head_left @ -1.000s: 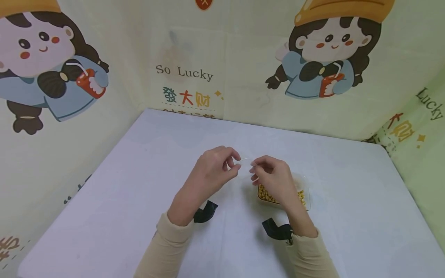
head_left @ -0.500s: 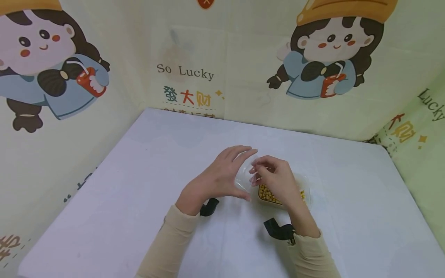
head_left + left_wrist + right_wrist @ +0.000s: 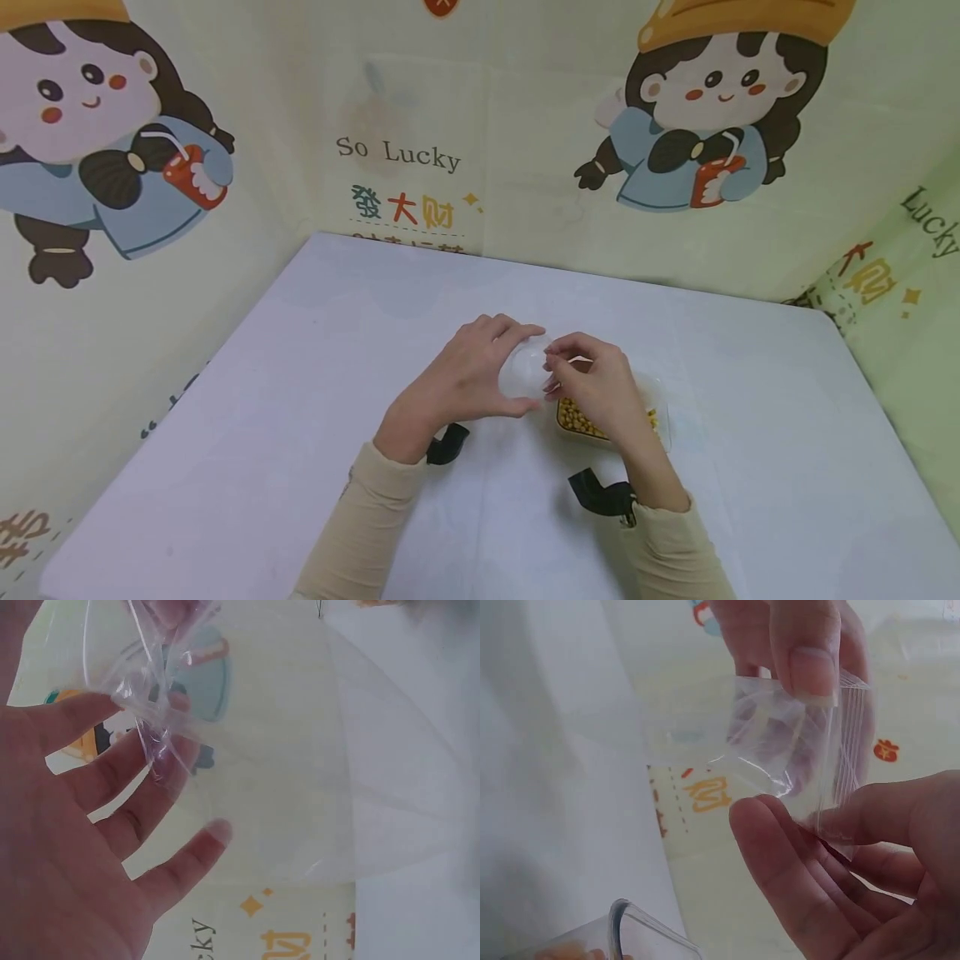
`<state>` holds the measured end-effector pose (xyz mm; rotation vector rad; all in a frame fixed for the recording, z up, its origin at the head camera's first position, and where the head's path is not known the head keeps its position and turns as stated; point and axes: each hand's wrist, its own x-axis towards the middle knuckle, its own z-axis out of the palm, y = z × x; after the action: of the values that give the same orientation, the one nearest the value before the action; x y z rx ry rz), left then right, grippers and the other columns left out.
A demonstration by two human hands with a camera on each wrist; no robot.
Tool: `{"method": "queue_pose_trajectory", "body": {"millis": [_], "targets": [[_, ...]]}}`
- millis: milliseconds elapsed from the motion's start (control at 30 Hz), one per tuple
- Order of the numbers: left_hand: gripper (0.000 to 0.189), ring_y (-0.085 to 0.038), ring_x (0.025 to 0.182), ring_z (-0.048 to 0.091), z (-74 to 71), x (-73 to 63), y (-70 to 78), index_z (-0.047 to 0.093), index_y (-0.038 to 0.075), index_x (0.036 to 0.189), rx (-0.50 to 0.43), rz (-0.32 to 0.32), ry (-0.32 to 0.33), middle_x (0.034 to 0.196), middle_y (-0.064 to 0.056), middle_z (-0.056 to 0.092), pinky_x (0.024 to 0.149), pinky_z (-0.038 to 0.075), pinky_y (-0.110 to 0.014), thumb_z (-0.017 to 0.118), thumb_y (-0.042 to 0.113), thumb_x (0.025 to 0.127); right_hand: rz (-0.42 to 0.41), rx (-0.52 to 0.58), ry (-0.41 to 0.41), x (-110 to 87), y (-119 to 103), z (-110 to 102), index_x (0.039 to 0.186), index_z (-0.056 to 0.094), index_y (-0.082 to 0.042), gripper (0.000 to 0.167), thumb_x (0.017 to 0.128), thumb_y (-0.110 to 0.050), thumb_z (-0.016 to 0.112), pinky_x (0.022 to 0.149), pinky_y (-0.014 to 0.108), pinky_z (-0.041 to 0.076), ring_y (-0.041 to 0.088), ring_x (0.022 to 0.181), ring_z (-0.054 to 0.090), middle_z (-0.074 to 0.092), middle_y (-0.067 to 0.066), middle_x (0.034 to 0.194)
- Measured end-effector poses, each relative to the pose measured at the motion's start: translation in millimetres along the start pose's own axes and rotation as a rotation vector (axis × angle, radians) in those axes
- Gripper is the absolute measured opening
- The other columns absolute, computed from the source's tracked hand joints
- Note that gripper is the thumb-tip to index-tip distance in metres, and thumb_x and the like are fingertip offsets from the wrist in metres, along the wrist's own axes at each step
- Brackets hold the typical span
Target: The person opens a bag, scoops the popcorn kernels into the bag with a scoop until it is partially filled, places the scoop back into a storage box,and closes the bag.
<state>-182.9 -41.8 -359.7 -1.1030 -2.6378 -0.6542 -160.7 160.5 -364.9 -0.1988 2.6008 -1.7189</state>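
Note:
Between both hands hangs a clear plastic bag [image 3: 522,371], its film loose and see-through. My left hand [image 3: 467,377] spreads its fingers and thumb in a wide C around the bag's left side. In the left wrist view the fingers of my left hand [image 3: 97,832] are straight and apart, some fingertips showing through the film of the bag [image 3: 285,780]. My right hand [image 3: 596,385] pinches the bag's right edge between thumb and fingers. The right wrist view shows the right hand [image 3: 877,877] at the bag's ridged edge [image 3: 849,750].
A clear plastic box [image 3: 663,408] of yellow kernels [image 3: 579,421] stands under my right hand, partly hidden by it. Its rim [image 3: 622,915] shows low in the right wrist view. Behind the white table [image 3: 375,317] hangs a printed cloth [image 3: 525,125].
My left hand has gone from a fingertip pinch to a wide spread, and the bag now shows broad between the hands. My right hand keeps its pinch in nearly the same place.

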Motion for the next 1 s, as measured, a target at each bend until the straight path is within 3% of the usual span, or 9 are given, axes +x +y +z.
{"method": "queue_pose_trajectory", "body": {"millis": [267,500,667,767,900,1000], "targets": [[0.109,-0.024,0.121,0.053,6.1,-0.8,-5.6,0.033,0.013,0.153,0.033,-0.047,-0.048,0.137,-0.009,0.053,0.103,0.046,-0.043,0.088,0.050,0.067,0.033,-0.036,0.033,-1.8,-4,-3,0.107,0.066,-0.003,0.016,0.098,-0.015,0.059,0.066,0.027,0.059,0.019,0.066,0.071,0.069,0.020,0.099],[0.092,-0.025,0.115,0.055,5.4,0.0,-10.0,0.038,0.013,0.150,0.062,-0.119,-0.118,0.130,-0.009,0.058,0.103,0.045,-0.044,0.088,0.030,0.075,0.059,-0.029,0.026,-1.9,-3,-5,0.111,0.065,-0.003,0.019,0.098,-0.017,0.060,0.066,0.029,0.060,0.021,0.070,0.072,0.068,0.016,0.103],[0.080,-0.023,0.112,0.055,1.1,-1.1,-11.5,0.041,0.015,0.148,0.027,-0.147,-0.158,0.124,-0.006,0.061,0.103,0.044,-0.044,0.082,0.020,0.080,0.055,-0.051,0.034,-1.7,-4,-7,0.111,0.066,-0.004,0.018,0.098,-0.016,0.061,0.063,0.029,0.060,0.021,0.067,0.071,0.068,0.016,0.103],[0.081,-0.024,0.115,0.055,-0.6,-2.3,-12.3,0.039,0.015,0.150,0.032,-0.159,-0.167,0.125,-0.006,0.061,0.104,0.043,-0.045,0.082,0.024,0.081,0.051,-0.046,0.047,-2.0,-4,-8,0.110,0.066,-0.004,0.017,0.098,-0.014,0.061,0.062,0.030,0.060,0.022,0.065,0.070,0.067,0.016,0.103],[0.106,-0.029,0.127,0.049,0.8,-3.2,-13.3,0.026,0.017,0.156,0.054,-0.193,-0.169,0.138,-0.010,0.053,0.110,0.038,-0.049,0.088,0.040,0.073,0.048,-0.002,0.054,-2.2,-2,-11,0.109,0.066,-0.003,0.016,0.097,-0.013,0.062,0.062,0.032,0.060,0.022,0.064,0.070,0.066,0.017,0.105],[0.120,-0.031,0.135,0.040,4.3,-3.2,-13.8,0.015,0.020,0.159,0.039,-0.254,-0.177,0.146,-0.012,0.043,0.115,0.032,-0.050,0.091,0.043,0.068,0.051,0.032,0.050,-2.6,-1,-14,0.110,0.066,-0.003,0.017,0.098,-0.013,0.061,0.063,0.033,0.060,0.021,0.065,0.070,0.066,0.019,0.105]]}}
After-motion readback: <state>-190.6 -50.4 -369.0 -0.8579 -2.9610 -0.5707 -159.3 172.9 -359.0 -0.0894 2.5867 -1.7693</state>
